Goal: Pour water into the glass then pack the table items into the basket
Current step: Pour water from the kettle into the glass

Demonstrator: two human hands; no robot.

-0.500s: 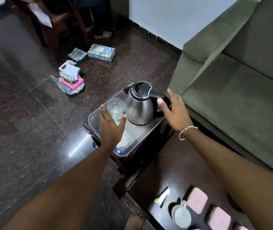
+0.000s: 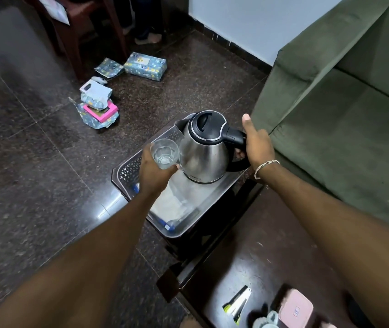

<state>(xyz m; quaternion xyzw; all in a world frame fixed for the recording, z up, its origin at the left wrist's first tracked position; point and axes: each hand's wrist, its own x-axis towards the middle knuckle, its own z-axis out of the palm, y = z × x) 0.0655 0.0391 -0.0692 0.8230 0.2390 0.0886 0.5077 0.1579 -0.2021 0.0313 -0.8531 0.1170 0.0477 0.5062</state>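
At frame centre my left hand [image 2: 154, 171] clasps the glass [image 2: 165, 154] over the basket [image 2: 129, 168]. My right hand [image 2: 258, 144] wraps the kettle [image 2: 203, 152] handle, thumb raised.

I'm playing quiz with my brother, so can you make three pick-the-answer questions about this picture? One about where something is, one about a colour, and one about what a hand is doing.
1. Where does the kettle stand?
A. on the green sofa
B. in the grey basket
C. on the floor

2. What colour is the kettle's lid?
A. black
B. pink
C. green

3. What is the left hand doing?
A. resting flat on the table
B. holding a spoon
C. holding the glass

Answers:
1. B, the kettle's base sits inside the basket, between its perforated walls.
2. A, the lid and handle are black above the shiny steel body.
3. C, the fingers wrap the clear glass beside the kettle, while the right hand grips the kettle's handle.
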